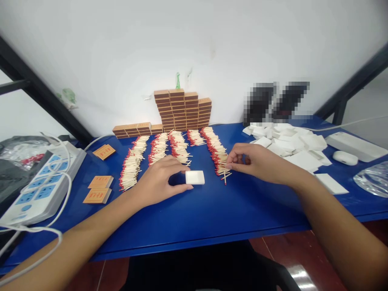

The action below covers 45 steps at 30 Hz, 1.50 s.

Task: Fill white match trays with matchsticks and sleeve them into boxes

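Observation:
A small white matchbox tray (195, 178) lies open side up on the blue table, its hollow showing no matches. My left hand (163, 178) grips its left end between thumb and fingers. To the right, my right hand (251, 159) is closed in a pinch on matches at the near end of the rightmost row of red-tipped matches (214, 149). Several other match rows (178, 149) lie behind and left of the tray, heads mostly pointing left. How many matches my right fingers hold is hidden.
Stacked matchboxes (182, 111) stand against the wall. Orange matchboxes (97, 196) lie at left beside a power strip (45, 186) with white cables. A heap of white trays (285, 141), a white earbud case (344, 158) and clear plastic (374, 178) sit at right.

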Available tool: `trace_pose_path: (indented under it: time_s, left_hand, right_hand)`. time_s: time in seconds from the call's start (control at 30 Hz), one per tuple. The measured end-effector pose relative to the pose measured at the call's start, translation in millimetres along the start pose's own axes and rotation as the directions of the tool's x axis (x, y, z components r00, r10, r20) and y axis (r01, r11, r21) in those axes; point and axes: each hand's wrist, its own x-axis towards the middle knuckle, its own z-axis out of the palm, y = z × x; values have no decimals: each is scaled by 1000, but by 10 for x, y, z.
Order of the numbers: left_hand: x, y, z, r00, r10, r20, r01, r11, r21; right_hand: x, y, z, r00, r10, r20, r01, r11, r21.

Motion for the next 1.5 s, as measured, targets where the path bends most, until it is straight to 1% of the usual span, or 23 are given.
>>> trace_pose_path:
  time_s: [0.1, 0.2, 0.3, 0.4, 0.53, 0.6, 0.7, 0.8, 0.97, 1.1, 1.27, 1.4, 1.5]
  left_hand:
    - [1, -10, -2, 1000, 1, 8, -1, 1000, 28]
    - [5, -8, -11, 1000, 17, 16, -18, 999, 44]
    - [4, 5, -16, 999, 30, 17, -31, 999, 40]
    - [0, 12, -10, 999, 38, 31, -39, 999, 36]
    - [1, 8, -2, 997, 37, 63, -39, 999, 36]
    - [5, 5, -3, 998, 24, 57, -26, 999, 41]
    - [8, 3, -9, 999, 10, 42, -12, 999, 44]
    - [8, 8, -10, 999, 15, 48, -17, 999, 44]
    - [7, 15, -5, 998, 16, 63, -18, 999, 39]
    - [9, 2, -6, 999, 18, 44, -20, 999, 41]
    - [7, 4, -9, 998, 11, 55, -13, 999, 39]
    - [5, 15, 1, 998, 24, 63, -26, 999, 33]
    - [6, 15, 3, 998, 30, 53, -32, 999, 32]
  right_hand:
    - [75, 4, -114, 998, -8, 57, 8, 1000, -5]
    - [72, 6, -193, 992, -9, 129, 1, 998, 67]
    - [-15, 12, -185, 983, 10, 182, -31, 993, 115]
    - [-105, 31, -127, 977, 49, 207, -72, 992, 101]
    - [-131, 36, -74, 978, 74, 195, -93, 991, 95]
    - [-120, 16, -68, 981, 59, 185, -81, 990, 112]
    - [-107, -28, -71, 979, 17, 205, -48, 988, 147]
    - [-106, -56, -71, 977, -4, 215, -25, 991, 135]
    - [-116, -24, -58, 978, 47, 203, -65, 994, 84]
    - [-120, -1, -49, 967, 60, 246, -79, 994, 72]
    - [-116, -62, -27, 958, 58, 282, -87, 992, 92]
    - [-116, -93, -8, 961, 50, 273, -86, 989, 119]
    - [-113, -92, 7, 975, 42, 218, -73, 988, 135]
